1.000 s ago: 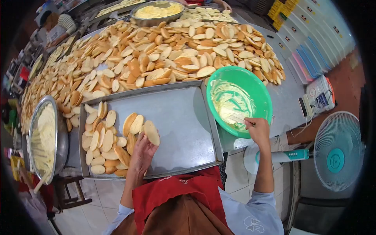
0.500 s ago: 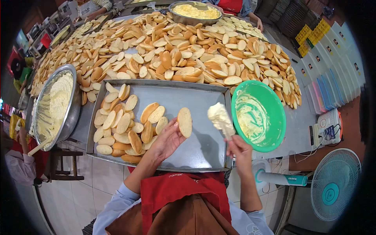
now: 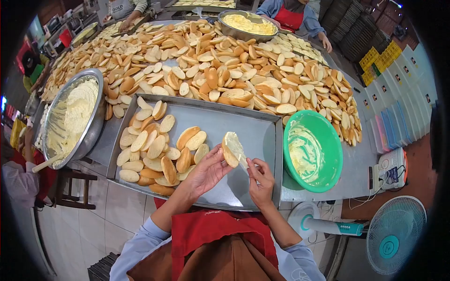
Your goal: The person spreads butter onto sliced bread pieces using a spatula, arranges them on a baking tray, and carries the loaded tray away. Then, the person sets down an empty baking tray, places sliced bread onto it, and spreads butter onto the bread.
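Observation:
My left hand holds an oval bread slice by its edge above the metal tray. Pale cream covers part of the slice's face. My right hand is closed on a spreader, whose blade touches the cream on the slice. Several bread slices lie in the left part of the tray. To the right of the tray stands a green bowl with cream smeared over its inside.
A large pile of bread slices lies behind the tray. A steel bowl of cream stands at the left, another at the back. Co-workers are across the table and at the left. A fan stands at the right.
My right hand has come out of the green bowl with cream on the spreader and moved left to the slice. Cream now lies on the slice, which my left hand has tilted.

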{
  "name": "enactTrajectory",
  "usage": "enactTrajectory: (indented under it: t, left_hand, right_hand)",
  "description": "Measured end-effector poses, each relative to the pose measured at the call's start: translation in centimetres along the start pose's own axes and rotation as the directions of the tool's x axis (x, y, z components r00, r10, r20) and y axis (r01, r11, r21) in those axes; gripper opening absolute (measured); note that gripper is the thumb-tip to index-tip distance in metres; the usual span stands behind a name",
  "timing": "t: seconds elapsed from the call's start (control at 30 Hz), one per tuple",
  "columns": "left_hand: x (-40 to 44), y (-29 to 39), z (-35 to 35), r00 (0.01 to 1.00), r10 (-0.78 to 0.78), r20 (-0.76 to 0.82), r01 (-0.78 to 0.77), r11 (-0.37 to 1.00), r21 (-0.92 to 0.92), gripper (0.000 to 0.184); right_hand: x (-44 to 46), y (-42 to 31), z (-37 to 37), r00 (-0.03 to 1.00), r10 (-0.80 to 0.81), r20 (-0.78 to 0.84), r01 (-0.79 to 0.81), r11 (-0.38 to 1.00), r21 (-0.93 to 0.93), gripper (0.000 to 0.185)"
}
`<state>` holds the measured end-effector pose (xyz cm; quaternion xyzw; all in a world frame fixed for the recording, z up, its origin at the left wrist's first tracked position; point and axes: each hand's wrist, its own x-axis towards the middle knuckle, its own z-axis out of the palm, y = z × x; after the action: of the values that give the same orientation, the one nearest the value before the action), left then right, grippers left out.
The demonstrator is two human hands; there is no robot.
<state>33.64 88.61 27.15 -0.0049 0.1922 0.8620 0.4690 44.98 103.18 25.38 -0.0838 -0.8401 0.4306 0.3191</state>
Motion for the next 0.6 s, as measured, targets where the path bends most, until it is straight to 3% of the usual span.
enactTrajectory:
  t: [0.2, 0.37, 0.47, 0.6]
  left_hand:
    - [-0.1, 0.5, -0.5, 1.0, 0.019, 0.001, -0.019, 1.0, 0.014, 0.04]
    - [-0.1, 0.8, -1.3, 0.999, 0.014, 0.035, -0.013, 1.0, -0.019, 0.041]
    - [-0.1, 1.5, -1.6, 1.0, 0.021, 0.017, -0.02, 0.999, -0.049, 0.044]
    - [0.2, 2.3, -2.3, 0.993, 0.119, 0.017, -0.119, 0.993, 0.026, 0.055]
  right_hand:
    - [0.6, 1.0, -0.9, 0.992, -0.107, 0.063, 0.108, 0.994, -0.012, 0.049]
    - [1.5, 0.8, -2.9, 0.957, -0.255, 0.138, 0.275, 0.949, -0.156, 0.053]
    - [2.0, 0.2, -4.1, 0.922, -0.346, 0.175, 0.379, 0.897, -0.226, 0.054]
    - [2.3, -1.3, -5.1, 0.925, -0.344, 0.162, 0.378, 0.883, -0.278, 0.055]
